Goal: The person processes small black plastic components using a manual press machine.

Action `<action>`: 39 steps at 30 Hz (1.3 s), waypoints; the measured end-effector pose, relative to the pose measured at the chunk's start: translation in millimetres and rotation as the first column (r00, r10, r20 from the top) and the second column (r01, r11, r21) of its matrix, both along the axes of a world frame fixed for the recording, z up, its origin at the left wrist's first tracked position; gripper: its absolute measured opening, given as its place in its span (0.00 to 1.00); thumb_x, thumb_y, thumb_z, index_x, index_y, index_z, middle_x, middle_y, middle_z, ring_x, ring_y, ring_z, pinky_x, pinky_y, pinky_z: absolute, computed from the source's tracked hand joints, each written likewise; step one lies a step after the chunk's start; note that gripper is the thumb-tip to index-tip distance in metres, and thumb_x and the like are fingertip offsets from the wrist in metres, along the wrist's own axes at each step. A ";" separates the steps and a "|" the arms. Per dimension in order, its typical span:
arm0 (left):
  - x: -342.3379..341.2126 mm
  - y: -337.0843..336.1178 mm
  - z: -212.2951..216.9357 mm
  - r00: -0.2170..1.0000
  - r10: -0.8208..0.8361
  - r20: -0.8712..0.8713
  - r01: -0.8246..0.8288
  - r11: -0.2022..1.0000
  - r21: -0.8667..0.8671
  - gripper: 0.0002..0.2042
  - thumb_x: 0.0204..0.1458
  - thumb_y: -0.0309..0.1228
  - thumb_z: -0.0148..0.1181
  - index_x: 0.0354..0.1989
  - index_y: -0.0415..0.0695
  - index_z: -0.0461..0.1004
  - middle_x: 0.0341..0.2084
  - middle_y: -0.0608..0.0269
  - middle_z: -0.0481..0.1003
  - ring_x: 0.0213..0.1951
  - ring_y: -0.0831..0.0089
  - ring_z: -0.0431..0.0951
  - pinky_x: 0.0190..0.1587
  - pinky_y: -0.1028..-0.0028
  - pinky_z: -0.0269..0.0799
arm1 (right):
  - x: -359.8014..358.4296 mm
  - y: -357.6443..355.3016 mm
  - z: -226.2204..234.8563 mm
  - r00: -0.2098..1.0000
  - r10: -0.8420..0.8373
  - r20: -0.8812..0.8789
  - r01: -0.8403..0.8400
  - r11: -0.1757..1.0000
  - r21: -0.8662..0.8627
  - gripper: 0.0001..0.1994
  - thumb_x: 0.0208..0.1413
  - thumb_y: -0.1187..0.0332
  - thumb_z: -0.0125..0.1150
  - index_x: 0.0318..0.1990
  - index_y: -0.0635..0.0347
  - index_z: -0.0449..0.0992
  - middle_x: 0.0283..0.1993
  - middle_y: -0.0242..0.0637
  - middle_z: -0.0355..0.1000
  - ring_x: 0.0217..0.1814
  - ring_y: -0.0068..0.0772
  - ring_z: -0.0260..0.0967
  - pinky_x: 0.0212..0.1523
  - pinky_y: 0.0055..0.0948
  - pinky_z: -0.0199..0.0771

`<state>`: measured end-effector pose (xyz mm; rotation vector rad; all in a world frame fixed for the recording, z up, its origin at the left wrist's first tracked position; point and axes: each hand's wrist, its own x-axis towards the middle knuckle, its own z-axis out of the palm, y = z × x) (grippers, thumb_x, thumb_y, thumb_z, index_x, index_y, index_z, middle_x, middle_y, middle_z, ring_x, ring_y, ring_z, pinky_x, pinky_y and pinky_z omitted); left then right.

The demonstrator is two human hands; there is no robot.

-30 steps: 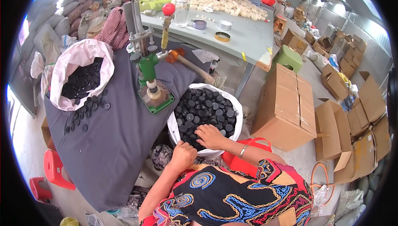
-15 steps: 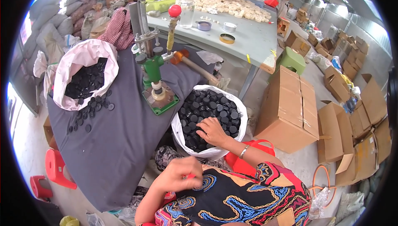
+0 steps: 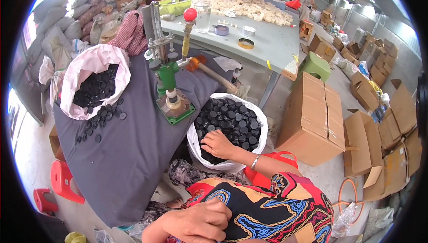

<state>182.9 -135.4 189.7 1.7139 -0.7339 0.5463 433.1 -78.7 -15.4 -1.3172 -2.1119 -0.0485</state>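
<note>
Right hand (image 3: 217, 144): fingers are spreading, half-curled, into round black plastic caps (image 3: 232, 120); a grip cannot be told.
Left hand (image 3: 200, 221): fingers are curling loosely against the patterned shirt (image 3: 276, 207), holding nothing visible.
Caps: filling the white sack (image 3: 263, 129), near its front rim.
Surface: grey cloth (image 3: 129, 153) is carrying the green hand press (image 3: 169, 87), with open cloth toward its near edge.

head-worn fisheye, looking down, edges perhaps warped

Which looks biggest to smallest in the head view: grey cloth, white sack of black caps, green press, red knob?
1. grey cloth
2. white sack of black caps, right hand in it
3. green press
4. red knob
Press sits farther away, so that gap is unsure.
</note>
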 end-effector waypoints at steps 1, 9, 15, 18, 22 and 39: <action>-0.5 -0.9 3.3 1.000 -0.005 0.014 0.004 0.999 0.046 0.10 0.57 0.36 0.56 0.30 0.41 0.73 0.26 0.59 0.68 0.33 0.58 0.68 0.40 0.60 0.63 | -0.2 -0.3 0.8 1.000 -0.003 0.001 0.003 1.000 0.000 0.08 0.53 0.61 0.60 0.34 0.54 0.75 0.32 0.33 0.67 0.39 0.37 0.64 0.41 0.37 0.58; 0.2 -8.7 9.5 0.990 0.134 -0.054 -0.124 0.981 0.151 0.07 0.56 0.28 0.53 0.28 0.40 0.71 0.25 0.59 0.68 0.33 0.58 0.70 0.40 0.60 0.62 | -9.7 -3.4 -3.4 1.000 0.012 -0.005 -0.012 0.999 -0.046 0.07 0.54 0.63 0.60 0.35 0.56 0.75 0.33 0.33 0.68 0.40 0.36 0.66 0.42 0.35 0.59; 7.7 -3.8 -1.1 0.957 0.285 -0.058 -0.250 0.907 0.338 0.10 0.43 0.28 0.66 0.31 0.40 0.71 0.31 0.59 0.70 0.38 0.65 0.70 0.40 0.66 0.64 | -12.1 -0.9 -1.9 1.000 0.011 0.000 -0.011 1.000 -0.021 0.08 0.54 0.63 0.60 0.35 0.56 0.75 0.33 0.33 0.68 0.39 0.36 0.66 0.42 0.35 0.60; 4.7 4.6 12.5 0.922 0.388 0.008 -0.370 0.873 0.316 0.09 0.42 0.26 0.65 0.28 0.41 0.70 0.28 0.60 0.69 0.35 0.65 0.71 0.39 0.66 0.64 | -9.3 -0.3 -2.0 1.000 -0.008 -0.005 0.008 1.000 -0.019 0.08 0.53 0.63 0.60 0.35 0.56 0.75 0.33 0.33 0.68 0.39 0.36 0.66 0.42 0.35 0.60; -21.0 4.3 41.0 0.937 0.338 0.094 -0.336 0.941 -0.028 0.08 0.50 0.29 0.61 0.26 0.39 0.70 0.24 0.58 0.72 0.33 0.58 0.75 0.36 0.62 0.65 | -26.5 7.7 2.1 0.998 0.047 -0.031 -0.046 0.998 0.047 0.07 0.54 0.62 0.59 0.33 0.54 0.74 0.32 0.33 0.66 0.38 0.36 0.65 0.41 0.36 0.58; -15.9 -4.9 -8.2 0.990 0.110 -0.088 -0.103 0.992 0.077 0.09 0.52 0.32 0.61 0.29 0.41 0.70 0.28 0.60 0.68 0.38 0.61 0.70 0.41 0.64 0.61 | -23.0 21.5 11.1 0.998 0.049 -0.049 -0.047 0.998 0.052 0.07 0.52 0.63 0.60 0.32 0.56 0.75 0.32 0.33 0.67 0.39 0.37 0.65 0.42 0.37 0.60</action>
